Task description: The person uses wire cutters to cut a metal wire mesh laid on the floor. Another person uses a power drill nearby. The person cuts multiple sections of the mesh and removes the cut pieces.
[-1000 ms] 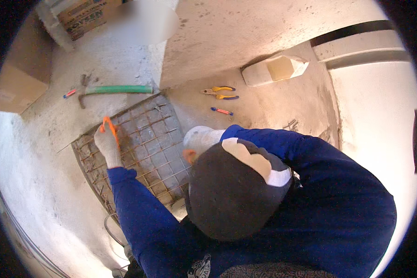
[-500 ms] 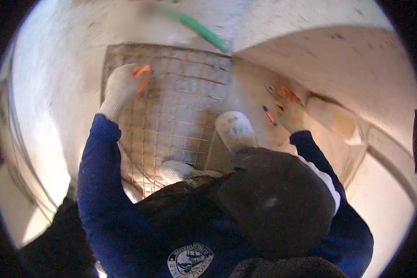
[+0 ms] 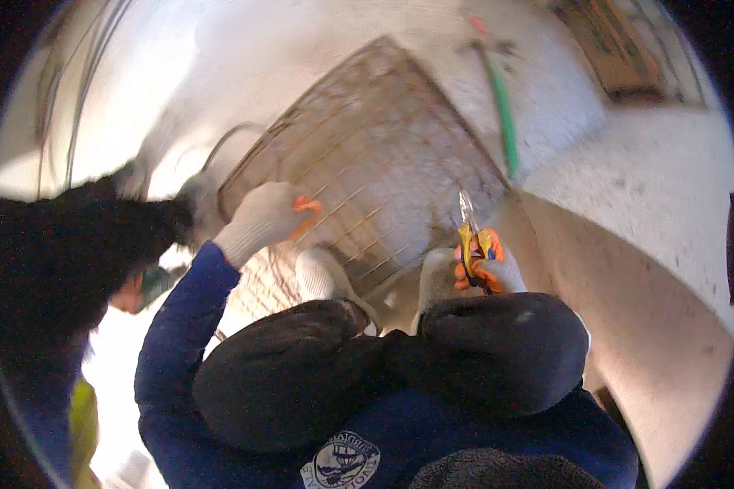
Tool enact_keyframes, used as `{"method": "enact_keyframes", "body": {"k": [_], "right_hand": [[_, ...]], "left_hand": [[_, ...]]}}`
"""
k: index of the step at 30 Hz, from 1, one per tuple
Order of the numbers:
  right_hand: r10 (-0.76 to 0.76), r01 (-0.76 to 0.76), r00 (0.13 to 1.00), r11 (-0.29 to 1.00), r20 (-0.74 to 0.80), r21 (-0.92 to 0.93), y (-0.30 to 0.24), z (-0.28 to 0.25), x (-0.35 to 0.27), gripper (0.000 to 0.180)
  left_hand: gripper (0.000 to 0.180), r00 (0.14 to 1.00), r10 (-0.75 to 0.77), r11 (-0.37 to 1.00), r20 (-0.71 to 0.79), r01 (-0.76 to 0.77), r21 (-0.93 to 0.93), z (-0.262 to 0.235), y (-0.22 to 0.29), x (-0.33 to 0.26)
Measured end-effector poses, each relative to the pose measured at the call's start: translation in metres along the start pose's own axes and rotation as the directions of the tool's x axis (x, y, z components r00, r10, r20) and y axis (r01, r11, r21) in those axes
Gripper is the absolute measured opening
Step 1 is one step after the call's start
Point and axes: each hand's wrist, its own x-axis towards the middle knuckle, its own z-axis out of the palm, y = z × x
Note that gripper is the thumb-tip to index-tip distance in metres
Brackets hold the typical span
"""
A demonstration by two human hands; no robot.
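My right hand, in a white knitted glove with orange-coated fingers, is closed around pliers with yellow handles. Their metal jaws point away from me, above the near right part of a rusty wire mesh. My left hand, gloved the same way, is over the left part of the mesh. Its orange fingertips are curled together, and what they hold, if anything, does not show. My white-covered shoes stand at the near edge of the mesh, between the two hands.
A green bar or tube lies beyond the mesh on the right. A brown slab-like object is farther back. On the left, another person's dark sleeve reaches in. A curved pale wall rises at right.
My view has turned, so the mesh appears slanted. My right hand has come in from the floor at right to beside my knee, the pliers now plainly visible. Another person appears at left.
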Motion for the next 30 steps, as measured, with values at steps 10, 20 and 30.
{"method": "enact_keyframes", "body": {"k": [10, 20, 30], "right_hand": [[0.100, 0.051, 0.717, 0.980, 0.690, -0.195, -0.105, 0.089, 0.102, 0.034], [0.094, 0.083, 0.439, 0.986, 0.894, -0.145, -0.125, 0.074, 0.129, 0.056], [0.152, 0.209, 0.500, 0.934, 0.853, -0.289, -0.106, 0.065, 0.139, 0.056]], "left_hand": [[0.060, 0.626, -0.779, 0.211, 0.031, 0.308, -0.928, 0.270, 0.036, -0.155], [0.018, 0.223, -0.679, -0.695, 0.700, 0.115, -0.710, 0.621, 0.245, -0.324], [0.035, 0.012, -0.829, -0.480, 0.559, 0.498, -0.722, 0.604, 0.236, -0.285]]}}
